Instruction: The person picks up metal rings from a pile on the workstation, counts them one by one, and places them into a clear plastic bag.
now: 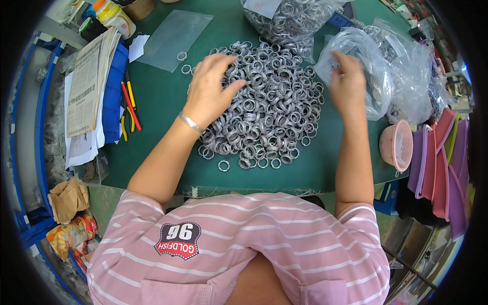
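Head view: I count one heap of metal rings (264,107) at table (162,96) centre, too many to number. Left hand (211,89), fingers spread, rests on the heap's 9 o'clock edge. Right hand (348,84), blurred, grips one clear plastic bag (373,76) at 3 o'clock; finger state indiscernible. Two more ring-filled bags behind.

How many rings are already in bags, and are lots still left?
Done: bagged rings lie at the table's far edge. In hand: the left hand rests on the ring pile, and the right hand is at a clear bag. Left: most of the pile.
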### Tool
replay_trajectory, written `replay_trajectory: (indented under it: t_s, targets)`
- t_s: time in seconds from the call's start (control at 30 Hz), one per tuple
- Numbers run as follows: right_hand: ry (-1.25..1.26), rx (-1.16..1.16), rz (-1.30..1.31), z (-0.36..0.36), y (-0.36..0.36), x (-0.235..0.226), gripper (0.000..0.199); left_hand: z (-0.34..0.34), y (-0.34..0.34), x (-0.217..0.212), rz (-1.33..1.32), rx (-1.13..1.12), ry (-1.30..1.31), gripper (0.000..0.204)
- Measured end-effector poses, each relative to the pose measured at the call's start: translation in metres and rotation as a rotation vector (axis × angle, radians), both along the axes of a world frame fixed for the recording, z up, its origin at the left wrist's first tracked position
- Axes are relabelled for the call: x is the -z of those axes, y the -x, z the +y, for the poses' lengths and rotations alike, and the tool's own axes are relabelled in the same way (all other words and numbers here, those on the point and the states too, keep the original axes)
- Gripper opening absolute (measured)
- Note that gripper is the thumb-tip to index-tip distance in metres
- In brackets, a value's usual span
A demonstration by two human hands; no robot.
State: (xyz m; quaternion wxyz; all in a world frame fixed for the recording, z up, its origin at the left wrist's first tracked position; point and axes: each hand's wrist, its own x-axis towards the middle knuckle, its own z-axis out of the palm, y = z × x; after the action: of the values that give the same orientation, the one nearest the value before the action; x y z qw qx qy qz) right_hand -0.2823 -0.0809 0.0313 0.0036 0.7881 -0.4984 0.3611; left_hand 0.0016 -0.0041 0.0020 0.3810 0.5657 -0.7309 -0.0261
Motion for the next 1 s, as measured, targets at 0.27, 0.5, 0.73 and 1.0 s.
replay_trajectory:
  t_s: [0.27,0.5,0.73,1.0]
  targets:
    - [-0.183,-0.247,-0.233,0.027,-0.055,0.041,0.018,0.002,0.007,0.007,-0.040,0.066,-0.092,0.035]
    - [-0.384,-0.357,-0.585,0.050,-0.037,0.020,0.019,0.028,0.022,0.011,-0.108,0.117,-0.055,0.023]
    - [-0.151,-0.243,-1.074,0.053,0.054,-0.047,0.021,0.027,0.026,0.008,-0.094,0.139,-0.084,0.019]
    - [-0.120,0.057,-1.428,0.053,0.173,-0.076,0.019,0.029,0.023,0.012,-0.099,0.128,-0.099,0.020]
